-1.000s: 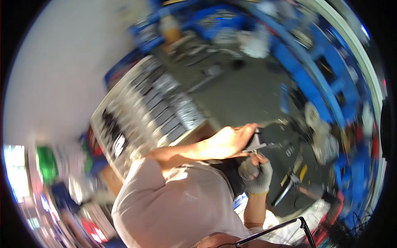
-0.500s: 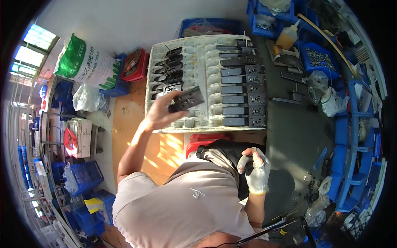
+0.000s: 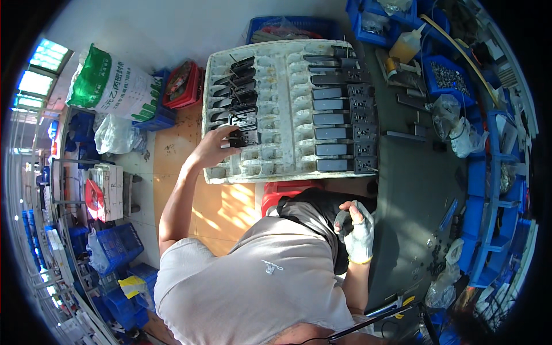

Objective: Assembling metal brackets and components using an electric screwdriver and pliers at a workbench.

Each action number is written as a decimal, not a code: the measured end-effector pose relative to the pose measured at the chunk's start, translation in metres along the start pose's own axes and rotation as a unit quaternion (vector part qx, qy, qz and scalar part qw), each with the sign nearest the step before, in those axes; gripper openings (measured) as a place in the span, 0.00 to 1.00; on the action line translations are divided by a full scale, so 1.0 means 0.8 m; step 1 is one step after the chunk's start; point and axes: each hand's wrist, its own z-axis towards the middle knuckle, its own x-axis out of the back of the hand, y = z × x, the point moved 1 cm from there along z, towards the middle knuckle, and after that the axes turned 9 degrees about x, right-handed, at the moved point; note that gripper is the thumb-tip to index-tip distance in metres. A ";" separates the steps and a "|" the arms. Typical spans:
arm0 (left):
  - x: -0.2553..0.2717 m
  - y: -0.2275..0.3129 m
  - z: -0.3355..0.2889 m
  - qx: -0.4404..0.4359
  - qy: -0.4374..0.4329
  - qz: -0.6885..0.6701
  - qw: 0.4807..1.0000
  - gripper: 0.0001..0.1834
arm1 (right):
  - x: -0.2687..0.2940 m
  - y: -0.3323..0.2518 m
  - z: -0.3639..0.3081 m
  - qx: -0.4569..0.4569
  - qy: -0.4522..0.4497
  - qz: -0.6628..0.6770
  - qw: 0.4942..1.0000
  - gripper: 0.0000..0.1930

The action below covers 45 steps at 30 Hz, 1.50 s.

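My bare left hand [image 3: 214,148] is closed on the edge of a black rectangular plate [image 3: 249,138] with holes in it. The plate lies low over the left half of a pale moulded tray [image 3: 286,123], below a row of dark parts [image 3: 238,89] with thin pins standing up. Along the tray's right half is a column of grey-and-black handle-like pieces [image 3: 330,119]. My right hand [image 3: 359,240], in a white glove with dark finger areas, is held near my lap at the dark bench edge, fingers curled. Whatever it holds, if anything, is hidden.
The dark bench [image 3: 402,201] on the right carries metal parts and plastic bags. Blue bins [image 3: 448,77] with small hardware and a bottle [image 3: 407,45] stand beyond. A red basin [image 3: 185,85] and a white-green sack [image 3: 118,86] are at far left; a red stool [image 3: 287,190] is below the tray.
My left hand has moved down and left with the black plate, from above the tray's middle to its left half. The right hand stays curled near my lap.
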 end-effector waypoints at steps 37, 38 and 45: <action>-0.437 0.351 0.215 -0.371 0.052 0.258 0.891 0.10 | 0.119 -0.016 -0.087 0.151 0.307 0.093 0.935 0.16; -0.430 0.358 0.199 -0.375 0.047 0.259 0.889 0.10 | 0.121 -0.020 -0.087 0.154 0.299 0.081 0.938 0.16; -0.414 0.377 0.062 0.009 -0.431 -0.277 0.859 0.10 | 0.161 -0.076 -0.095 0.178 0.327 -0.002 0.928 0.16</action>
